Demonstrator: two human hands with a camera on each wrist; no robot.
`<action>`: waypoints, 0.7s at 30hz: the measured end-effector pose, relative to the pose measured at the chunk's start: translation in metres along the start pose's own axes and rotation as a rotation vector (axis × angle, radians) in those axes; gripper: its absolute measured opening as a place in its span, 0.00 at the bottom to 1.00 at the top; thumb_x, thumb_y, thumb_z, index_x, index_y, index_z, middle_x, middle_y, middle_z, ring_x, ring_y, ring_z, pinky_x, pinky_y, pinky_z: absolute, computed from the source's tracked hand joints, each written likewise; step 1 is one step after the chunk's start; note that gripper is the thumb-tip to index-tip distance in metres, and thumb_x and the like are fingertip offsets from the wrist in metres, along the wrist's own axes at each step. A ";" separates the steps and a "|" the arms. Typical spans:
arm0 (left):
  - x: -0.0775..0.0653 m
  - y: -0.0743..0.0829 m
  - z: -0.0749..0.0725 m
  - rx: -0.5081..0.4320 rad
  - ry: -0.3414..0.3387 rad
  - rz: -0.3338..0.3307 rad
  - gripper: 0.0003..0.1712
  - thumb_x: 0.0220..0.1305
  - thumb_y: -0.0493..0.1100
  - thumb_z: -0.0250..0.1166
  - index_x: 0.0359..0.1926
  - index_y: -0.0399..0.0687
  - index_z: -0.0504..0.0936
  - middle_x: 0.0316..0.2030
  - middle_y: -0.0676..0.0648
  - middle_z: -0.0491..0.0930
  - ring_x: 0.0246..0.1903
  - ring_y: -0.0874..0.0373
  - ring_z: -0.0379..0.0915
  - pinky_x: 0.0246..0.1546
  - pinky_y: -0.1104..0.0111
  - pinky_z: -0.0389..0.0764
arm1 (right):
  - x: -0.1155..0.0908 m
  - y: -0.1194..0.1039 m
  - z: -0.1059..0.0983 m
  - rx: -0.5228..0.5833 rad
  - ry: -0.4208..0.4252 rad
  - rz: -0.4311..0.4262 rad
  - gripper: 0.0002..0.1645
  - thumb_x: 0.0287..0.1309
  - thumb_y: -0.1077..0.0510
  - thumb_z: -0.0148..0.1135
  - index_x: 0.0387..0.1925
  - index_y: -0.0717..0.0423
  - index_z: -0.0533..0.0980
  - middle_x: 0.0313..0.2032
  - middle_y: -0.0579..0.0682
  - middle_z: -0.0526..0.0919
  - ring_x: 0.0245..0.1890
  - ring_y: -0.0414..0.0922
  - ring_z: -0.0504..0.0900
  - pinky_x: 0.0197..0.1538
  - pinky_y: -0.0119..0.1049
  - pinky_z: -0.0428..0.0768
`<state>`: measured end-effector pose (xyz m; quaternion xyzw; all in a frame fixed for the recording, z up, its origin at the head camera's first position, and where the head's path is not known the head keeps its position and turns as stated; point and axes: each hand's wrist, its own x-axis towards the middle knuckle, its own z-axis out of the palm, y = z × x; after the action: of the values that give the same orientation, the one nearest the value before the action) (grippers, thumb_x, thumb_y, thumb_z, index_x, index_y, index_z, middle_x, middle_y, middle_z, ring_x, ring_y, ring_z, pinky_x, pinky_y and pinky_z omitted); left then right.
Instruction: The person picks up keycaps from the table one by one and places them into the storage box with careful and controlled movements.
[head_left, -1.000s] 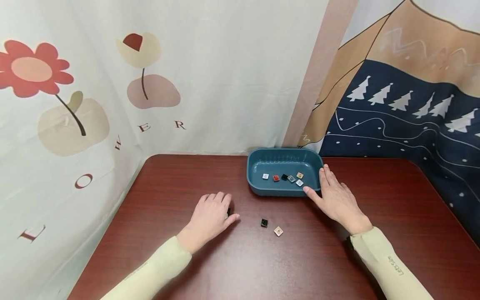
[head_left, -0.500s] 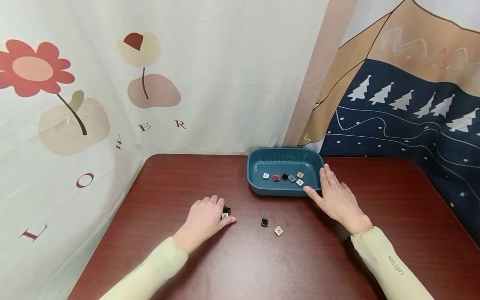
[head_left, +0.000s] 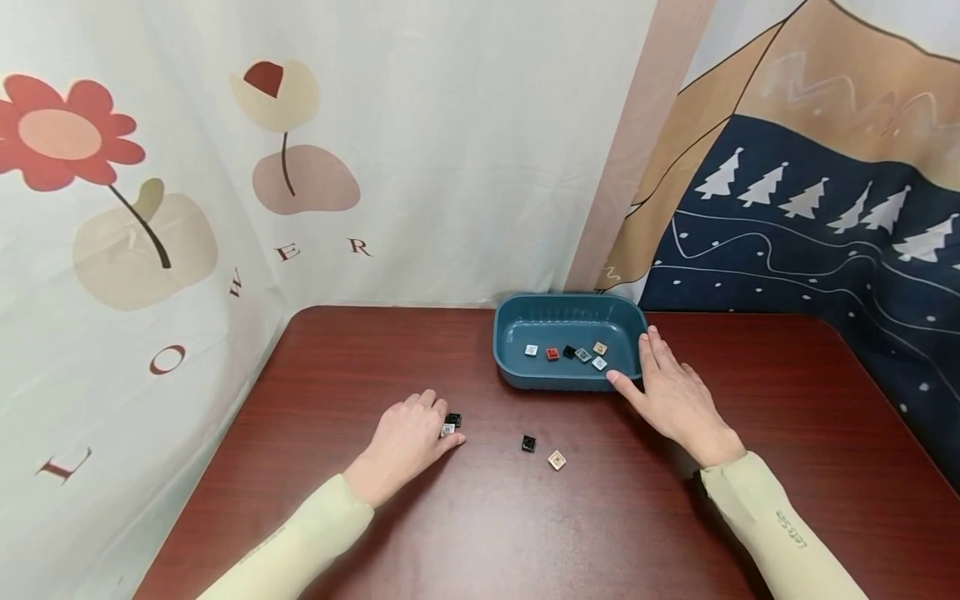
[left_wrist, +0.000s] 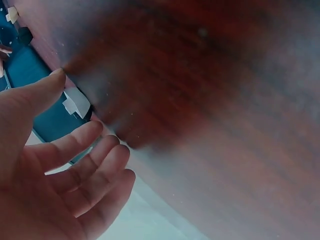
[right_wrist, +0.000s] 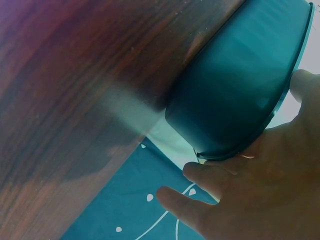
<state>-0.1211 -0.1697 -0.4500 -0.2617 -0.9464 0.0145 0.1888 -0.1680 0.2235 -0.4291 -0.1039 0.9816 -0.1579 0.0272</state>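
Head view evenly bright — pale glare on the tabletop, lower center | soft shadow beside the left sleeve, lower left | left wrist view hazy, tabletop blurred | right wrist view dim — purple cast upper left, right hand shadowed, lower right

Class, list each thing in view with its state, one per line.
Blue tray: upright, uncovered
Six small pieces: inside tray
Left hand: thumb and fingers apart
Right hand: fingers extended, touching tray
White piece: beside left hand
Neighbouring black piece: unheld
Separate black piece: unheld
Cream piece: unheld
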 end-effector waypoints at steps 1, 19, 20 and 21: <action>0.000 0.000 0.000 -0.012 0.002 -0.001 0.27 0.50 0.60 0.81 0.26 0.45 0.78 0.23 0.50 0.68 0.21 0.52 0.71 0.20 0.63 0.77 | 0.000 0.000 0.000 0.000 0.001 0.001 0.62 0.72 0.24 0.41 0.79 0.72 0.45 0.80 0.70 0.44 0.78 0.69 0.50 0.70 0.72 0.56; 0.001 -0.002 -0.004 -0.117 -0.037 0.024 0.16 0.51 0.37 0.81 0.28 0.40 0.79 0.25 0.45 0.73 0.24 0.47 0.77 0.25 0.59 0.82 | 0.000 0.000 0.000 -0.002 0.008 0.011 0.62 0.72 0.23 0.40 0.80 0.71 0.45 0.80 0.68 0.43 0.78 0.67 0.50 0.71 0.71 0.54; 0.000 -0.002 -0.005 -0.119 -0.036 0.026 0.16 0.51 0.36 0.81 0.28 0.40 0.79 0.25 0.45 0.73 0.23 0.47 0.77 0.24 0.60 0.82 | 0.000 0.000 0.000 -0.003 0.008 0.012 0.62 0.72 0.23 0.40 0.80 0.71 0.45 0.80 0.68 0.43 0.78 0.67 0.50 0.71 0.71 0.54; 0.000 -0.002 -0.005 -0.121 -0.034 0.028 0.16 0.51 0.35 0.81 0.28 0.39 0.79 0.25 0.45 0.72 0.22 0.46 0.78 0.23 0.60 0.82 | 0.001 0.000 0.000 -0.003 0.008 0.012 0.62 0.72 0.23 0.40 0.80 0.71 0.45 0.80 0.68 0.43 0.78 0.67 0.50 0.71 0.71 0.54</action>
<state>-0.1208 -0.1720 -0.4449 -0.2857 -0.9448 -0.0356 0.1563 -0.1686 0.2237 -0.4293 -0.0973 0.9825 -0.1568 0.0242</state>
